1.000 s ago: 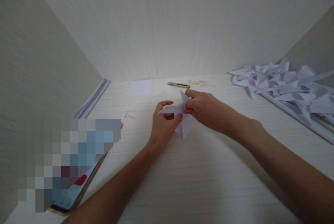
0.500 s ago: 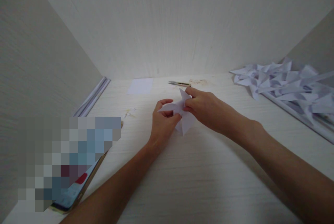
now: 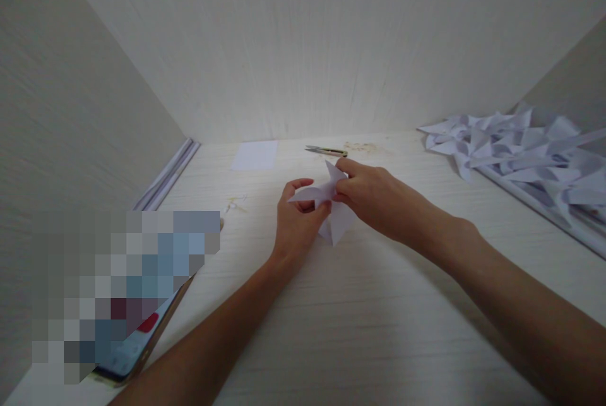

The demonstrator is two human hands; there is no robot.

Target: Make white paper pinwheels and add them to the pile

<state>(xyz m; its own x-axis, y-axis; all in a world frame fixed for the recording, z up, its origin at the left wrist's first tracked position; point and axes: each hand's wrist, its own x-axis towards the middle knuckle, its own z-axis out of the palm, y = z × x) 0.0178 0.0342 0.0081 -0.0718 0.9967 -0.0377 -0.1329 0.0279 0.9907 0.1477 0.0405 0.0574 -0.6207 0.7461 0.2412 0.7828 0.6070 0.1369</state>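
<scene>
Between my two hands is a white paper pinwheel [image 3: 339, 221], its pointed blades sticking out to the left, upward and downward. My left hand [image 3: 299, 216] pinches it from the left, thumb near its middle and fingers curled behind. From the right, my right hand [image 3: 362, 188] grips a blade and the centre area with thumb and fingers. What lies right under the fingertips at the centre is hidden. Just beyond the hands lie small thread snips [image 3: 326, 151] with the blades pointing left.
A pile of paper pinwheels [image 3: 502, 147] lies at the right on rolled paper tubes [image 3: 534, 204]. A square paper sheet [image 3: 254, 156] and small scraps [image 3: 235, 204] are at left. More rolled tubes [image 3: 168, 173] lean by the left wall; a phone [image 3: 142, 346], partly blurred, is near front left.
Almost nothing differs. Both hands keep their hold on the pinwheel, and its lower blades have shifted very slightly.
</scene>
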